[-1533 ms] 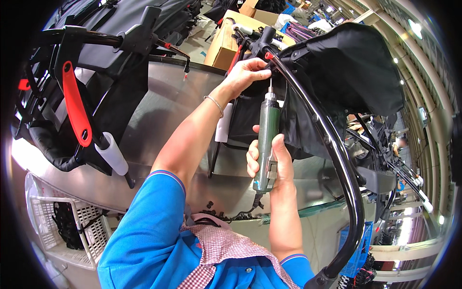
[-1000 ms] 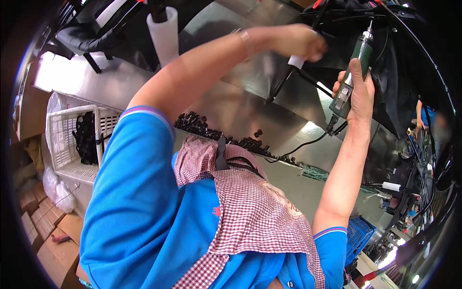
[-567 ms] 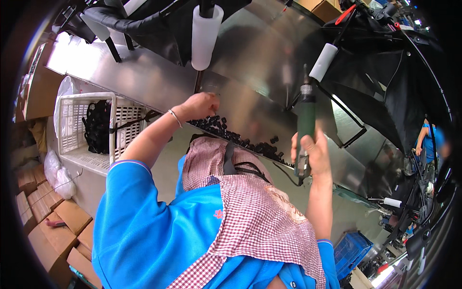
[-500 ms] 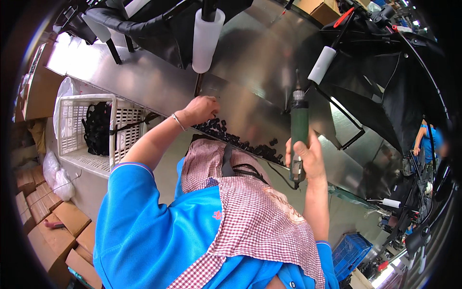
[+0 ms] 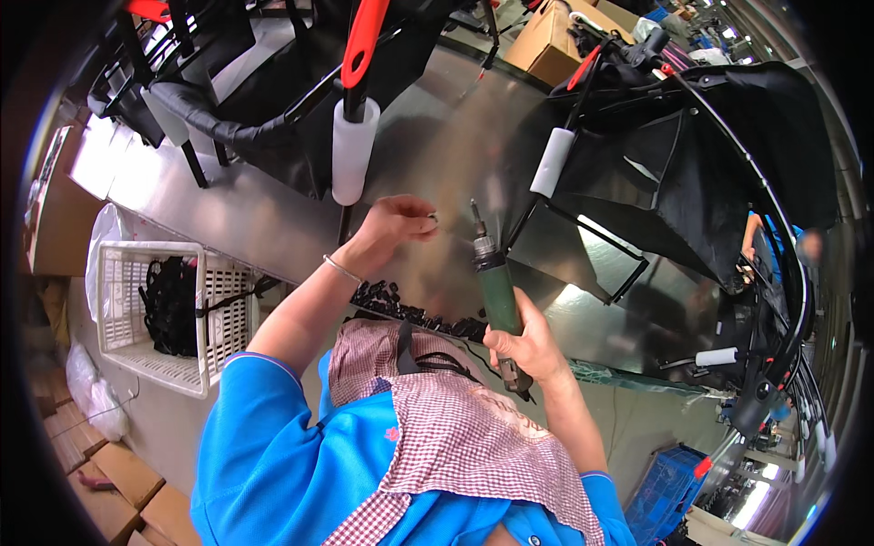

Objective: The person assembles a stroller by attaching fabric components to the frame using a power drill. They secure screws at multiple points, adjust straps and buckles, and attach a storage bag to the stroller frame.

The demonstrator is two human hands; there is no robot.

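Note:
My right hand [image 5: 533,346] is wrapped round a green electric screwdriver [image 5: 499,296], whose bit points up and slightly left above the metal table. To its left, my left hand [image 5: 396,226] is closed in a pinch over the tabletop; a small dark bit shows at the fingertips, too small to name. Below that hand, along the near table edge, lies a pile of small black parts [image 5: 378,296]. Just beyond my left hand stands a black tube with a white foam sleeve [image 5: 353,155], part of a folded black fabric frame [image 5: 259,136].
Another black fabric frame [image 5: 674,155] with a white sleeve [image 5: 552,164] stands on the metal table [image 5: 446,109] at right. A white crate [image 5: 223,341] holding black straps is at left, near cardboard boxes [image 5: 127,478]. A blue crate [image 5: 669,482] sits lower right; a co-worker's arm [image 5: 752,237] shows beyond.
My left hand has come away from the pile of small black parts, out over the table. The screwdriver has moved left toward it and now tilts left. The whole view has shifted.

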